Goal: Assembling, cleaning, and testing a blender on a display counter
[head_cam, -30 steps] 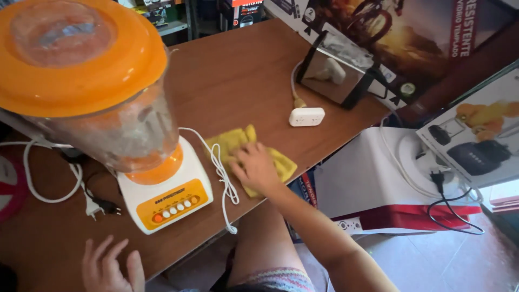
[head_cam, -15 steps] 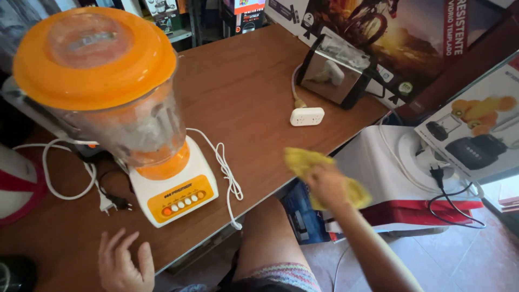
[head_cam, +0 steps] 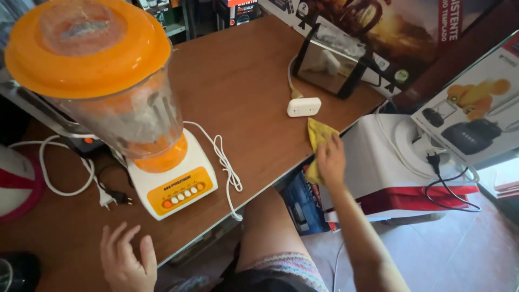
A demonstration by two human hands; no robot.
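My right hand [head_cam: 331, 161] grips a yellow cloth [head_cam: 318, 135] at the right edge of the brown wooden table [head_cam: 243, 81], the cloth hanging partly over the edge. My left hand [head_cam: 128, 263] rests flat on the table's near edge, fingers spread, holding nothing. Between the hands stands a blender [head_cam: 124, 108] with an orange lid, clear jug and white-and-orange base; its white cord [head_cam: 224, 162] trails across the table toward the edge.
A small white adapter [head_cam: 304, 106] lies near the cloth, with a dark framed mirror [head_cam: 330, 60] behind it. A white and red appliance [head_cam: 400, 162] with a black plug stands right of the table, beside printed boxes [head_cam: 476, 103]. A red-and-white object [head_cam: 16, 181] sits at far left.
My right hand carried the yellow cloth from the table beside the blender's cord, out past the edge, then back up to the table's right edge. My left hand stayed put.
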